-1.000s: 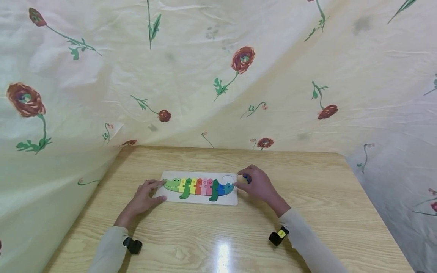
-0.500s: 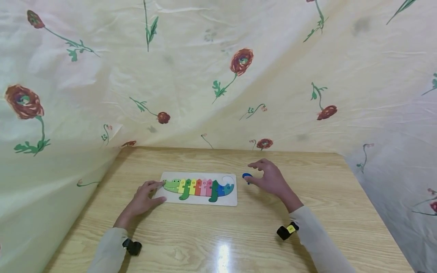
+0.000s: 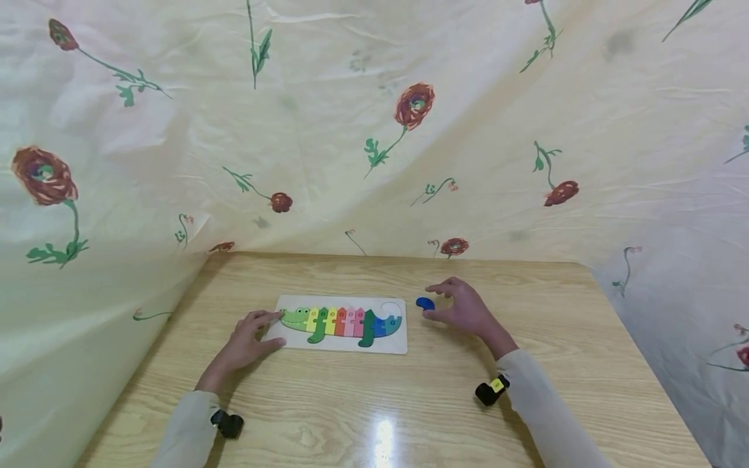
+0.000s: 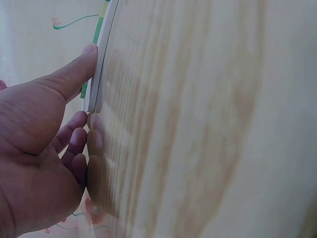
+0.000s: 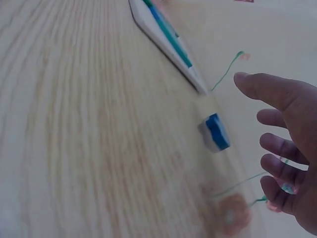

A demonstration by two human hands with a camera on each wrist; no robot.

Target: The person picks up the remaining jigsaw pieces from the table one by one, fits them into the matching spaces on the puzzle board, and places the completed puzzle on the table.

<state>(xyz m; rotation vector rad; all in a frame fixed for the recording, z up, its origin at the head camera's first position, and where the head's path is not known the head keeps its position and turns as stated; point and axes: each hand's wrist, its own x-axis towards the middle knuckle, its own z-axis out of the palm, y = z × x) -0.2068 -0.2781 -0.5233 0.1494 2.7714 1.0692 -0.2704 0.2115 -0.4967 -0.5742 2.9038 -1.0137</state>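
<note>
A wooden crocodile puzzle lies flat on the table, its green head to the left and a row of coloured body pieces to the right. At the upper right of the board is a pale, unfilled curved tail-tip recess. My left hand rests at the board's left edge, thumb and index finger spread and touching it. Off the board's right end sits a curved blue puzzle piece, also seen as a small blue block in the right wrist view. My right hand hovers beside it, fingers loosely bent around nothing.
The light wood table extends around the board. Flower-printed cloth hangs behind it and down both sides. A black wrist camera is strapped on the left sleeve, another wrist camera on the right.
My right hand has let go of the blue puzzle piece and drawn back to the right, its fingers spreading. The piece now shows plainly beside the board. My left hand has stayed in place.
</note>
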